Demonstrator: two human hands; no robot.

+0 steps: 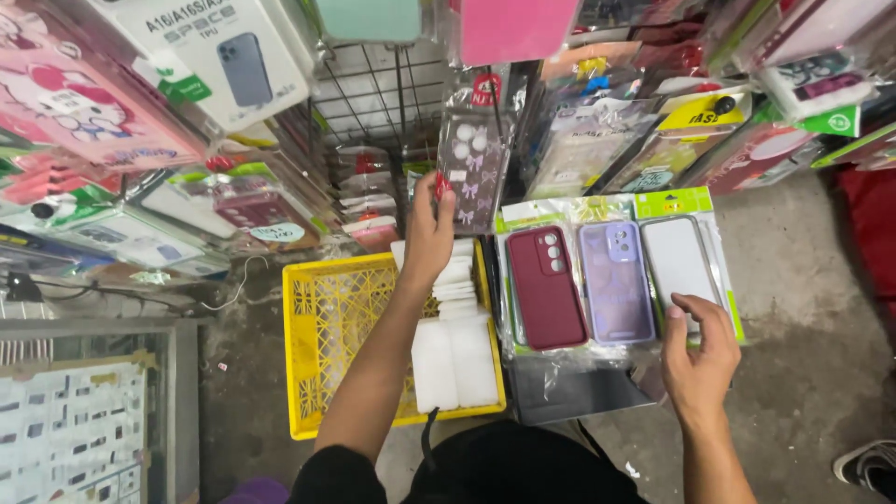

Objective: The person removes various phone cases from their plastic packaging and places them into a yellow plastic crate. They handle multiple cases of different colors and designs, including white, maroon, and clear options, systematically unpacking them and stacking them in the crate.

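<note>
My left hand (427, 233) reaches up and grips the lower edge of a clear packaged phone case with bow prints (471, 168) that hangs on the display rack. My right hand (698, 359) holds a fanned stack of three packaged phone cases by the lower right corner: a maroon case (545, 287), a lilac case (614, 283) and a clear case (676, 259), each with a green header card. Beneath my left arm stands a yellow plastic crate (327, 327) with white foam-like pieces (455, 345) in it.
Hanging packaged phone cases crowd the wire grid rack (373, 89) on the left, top and right. A glass display counter (84, 411) stands at lower left. A grey concrete floor (803, 308) lies to the right, with a shoe (868, 465) at the bottom right corner.
</note>
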